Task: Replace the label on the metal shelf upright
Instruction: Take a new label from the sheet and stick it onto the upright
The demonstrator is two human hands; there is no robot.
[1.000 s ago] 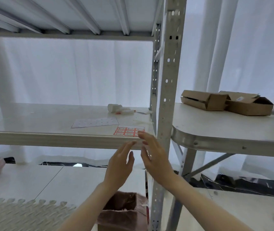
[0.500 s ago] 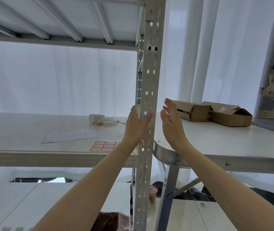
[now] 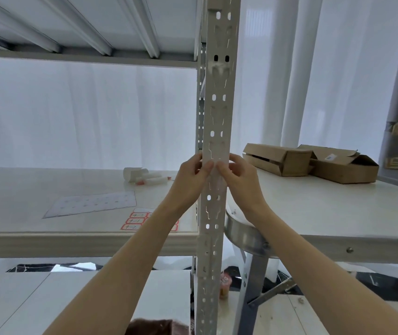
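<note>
Perforated grey metal shelf upright (image 3: 217,112): vertical, mid-frame. Left of it, red-bordered sticker sheet (image 3: 135,221) lies on white shelf board (image 3: 23,189). Left hand (image 3: 189,182) and right hand (image 3: 240,182) grip the upright's edges, thumbs meeting on pale label (image 3: 214,183), detail unclear. Brown cardboard boxes (image 3: 277,160) right of it.

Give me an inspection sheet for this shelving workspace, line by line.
Surface: pale shelf board.
Job's things: perforated upright; red-bordered label sheet and blank backing sheet lie on the shelf board.
Clutter: white roll with small tubes beside it; cardboard boxes, two, on the side table.
Hands: left hand and right hand grip the upright, thumbs on its front.
Cables: nothing seen.
Surroundings: white curtains behind.
</note>
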